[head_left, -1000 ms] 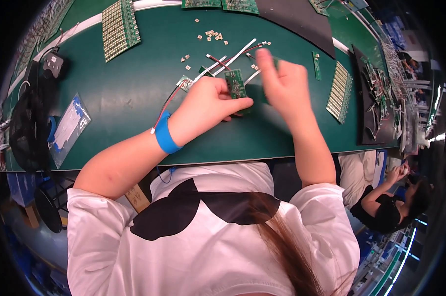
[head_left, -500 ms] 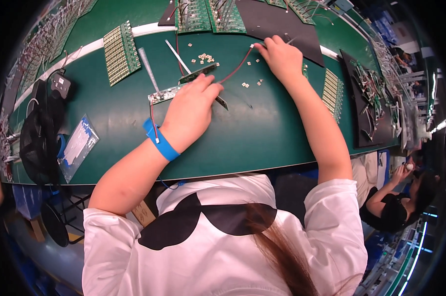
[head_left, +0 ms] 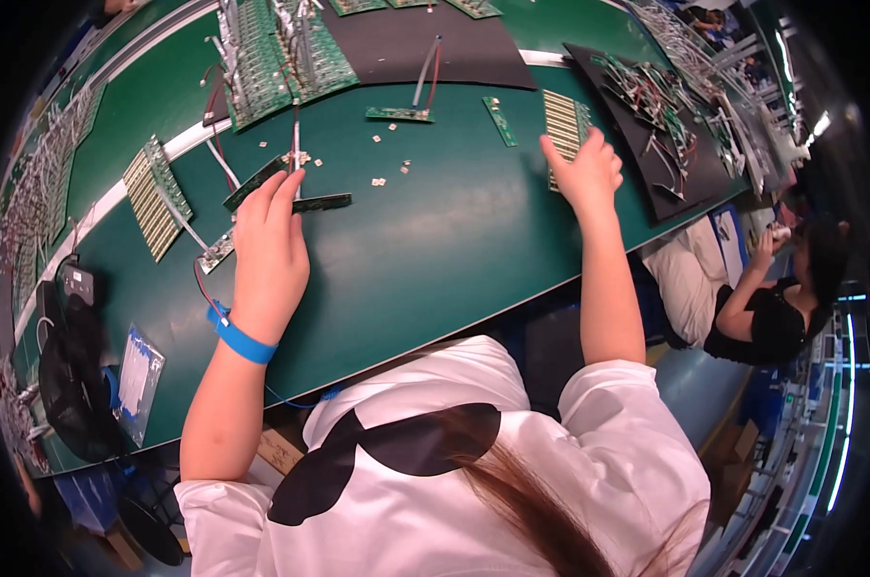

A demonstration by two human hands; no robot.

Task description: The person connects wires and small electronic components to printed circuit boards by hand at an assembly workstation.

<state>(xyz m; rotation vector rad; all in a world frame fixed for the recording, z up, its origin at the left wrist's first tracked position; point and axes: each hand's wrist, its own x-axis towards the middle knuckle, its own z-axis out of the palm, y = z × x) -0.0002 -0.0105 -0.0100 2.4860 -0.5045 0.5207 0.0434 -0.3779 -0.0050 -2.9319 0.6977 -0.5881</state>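
I see wires (head_left: 425,75) already on the far board (head_left: 396,114), none visible on the strip (head_left: 499,122) to its right, the left hand (head_left: 270,252) over the left boards (head_left: 322,203) on the worktop (head_left: 416,260), hold unclear, the right hand (head_left: 587,175) spread, apparently empty, by the panel (head_left: 562,127).

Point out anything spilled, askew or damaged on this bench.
Small pale pieces lie scattered loose on the bench near the left hand, as if spilled. At right, wired boards lie jumbled on a black sheet. No damage is clear.
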